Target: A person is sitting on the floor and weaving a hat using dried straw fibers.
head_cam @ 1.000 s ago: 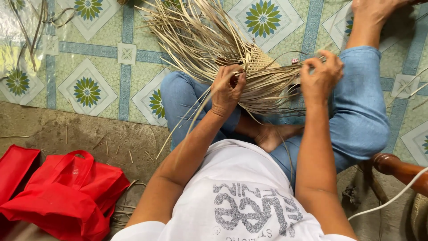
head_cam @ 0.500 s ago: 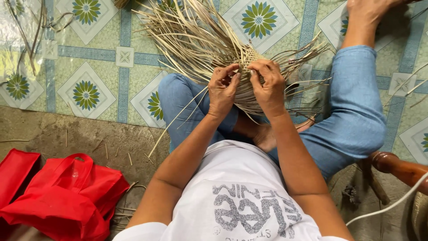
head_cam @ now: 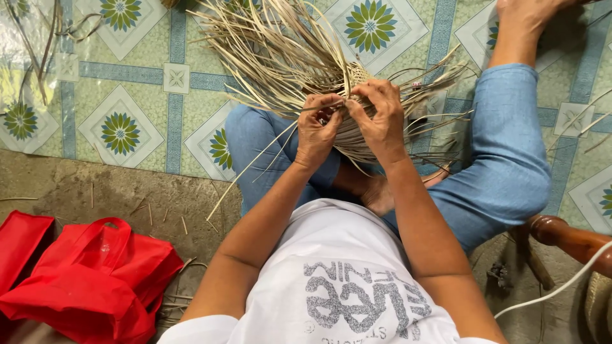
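**Both hands pinching straw strands**

Nearest, left of the left forearm, a red bag [head_cam: 95,280] lies on bare concrete. Left hand [head_cam: 317,127] and right hand [head_cam: 380,114] meet fingertip to fingertip, each closed on pale strands of the woven straw piece [head_cam: 357,137] resting over the lap. Beyond the hands, loose strand ends [head_cam: 274,51] fan across the patterned floor mat [head_cam: 121,76].

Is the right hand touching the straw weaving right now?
Touching. The head view shows the right hand with its fingers curled over the straw weaving, pressed against the strands beside the left hand, no gap visible.
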